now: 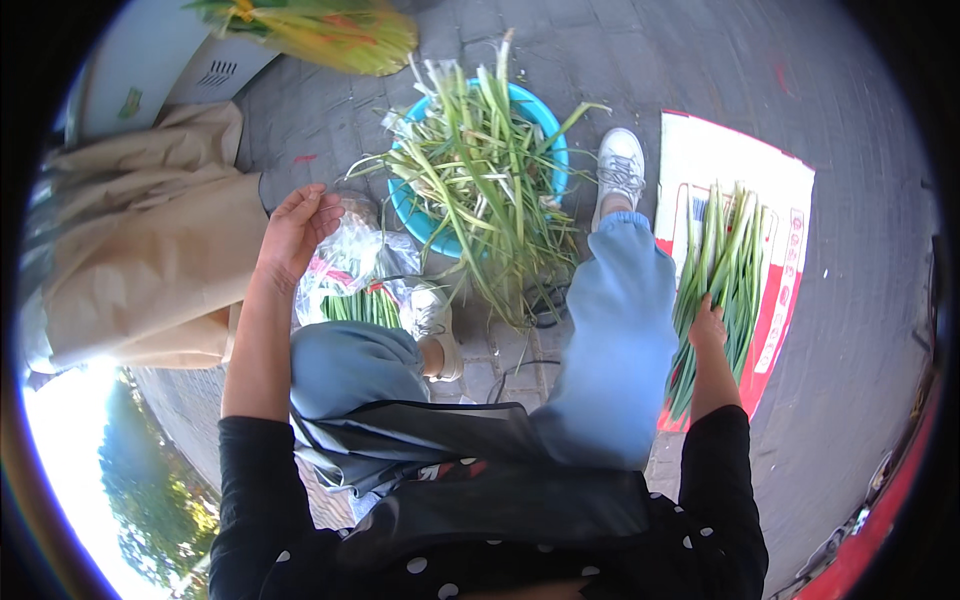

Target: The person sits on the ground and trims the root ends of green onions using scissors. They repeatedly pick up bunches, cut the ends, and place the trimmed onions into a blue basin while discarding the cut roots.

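Observation:
My right hand (707, 327) is at the right, its fingers closed around some stalks of a pile of long green garlic shoots or scallions (724, 262). The pile lies on a flattened red and white cardboard sheet (735, 146), pale ends pointing away from me. On the left, my left hand (300, 229) hangs in the air, palm turned inward and fingers loosely curled. A thin strand may sit at its fingertips; this is too fine to make out. Between the hands stands a turquoise plastic basin (544, 112), heaped with loose stalks and trimmings (480, 172) that spill over the near rim.
Below my left hand, a clear plastic bag (375, 251) lies by bundled green stalks (362, 307). Brown sheeting (157, 255) and a pale box (142, 67) stand left; a yellowish bag of greens (322, 30) is at the top. A dark cord (514, 367) crosses the paving.

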Available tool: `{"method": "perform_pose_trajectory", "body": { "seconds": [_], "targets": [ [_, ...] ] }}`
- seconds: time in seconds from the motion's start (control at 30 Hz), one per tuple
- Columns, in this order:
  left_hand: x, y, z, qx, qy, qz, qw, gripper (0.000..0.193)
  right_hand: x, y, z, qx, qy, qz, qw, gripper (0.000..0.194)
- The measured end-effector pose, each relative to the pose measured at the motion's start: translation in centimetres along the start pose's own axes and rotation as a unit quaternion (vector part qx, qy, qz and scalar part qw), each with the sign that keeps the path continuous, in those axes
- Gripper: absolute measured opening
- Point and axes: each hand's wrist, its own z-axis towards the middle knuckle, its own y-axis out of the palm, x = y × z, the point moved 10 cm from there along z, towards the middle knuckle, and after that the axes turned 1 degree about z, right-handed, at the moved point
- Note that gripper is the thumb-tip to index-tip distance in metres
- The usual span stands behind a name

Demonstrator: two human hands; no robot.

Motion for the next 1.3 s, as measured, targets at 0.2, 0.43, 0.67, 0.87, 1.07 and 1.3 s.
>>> {"method": "perform_pose_trajectory", "body": {
  "seconds": [0.2, 0.43, 0.67, 0.87, 1.07, 1.3],
  "targets": [
    [-7.5, -10.9, -0.6, 0.09, -0.023, 0.112, 0.989, 0.02, -2.5, -8.8, 3.1, 0.139, -0.202, 0.088, 0.965, 0.046],
    [-26.1, -15.7, -2.6, 0.066, -0.082, 0.065, 0.992, 0.018, -23.1, -24.5, -11.2, 0.104, -0.374, 0.148, 0.91, 0.018],
    [-20.2, -14.4, -2.1, 0.056, -0.045, -0.004, 0.997, 0.021, -43.3, -8.8, -18.1, -0.033, -0.461, 0.037, 0.886, 0.018],
    [-16.0, -21.2, -5.4, 0.134, 0.011, -0.035, 0.99, 0.019, -46.3, -4.0, -15.3, 0.039, -0.294, 0.069, 0.952, 0.018],
    [-30.5, -23.7, -7.2, 0.211, -0.075, -0.065, 0.972, 0.02, -45.3, -11.2, -15.2, 0.111, -0.456, 0.084, 0.879, 0.026],
    [-42.5, -19.6, -4.0, 0.202, -0.184, 0.123, 0.954, 0.036, -47.2, -6.1, -18.6, -0.045, -0.455, 0.076, 0.886, 0.026]
  ]
}}
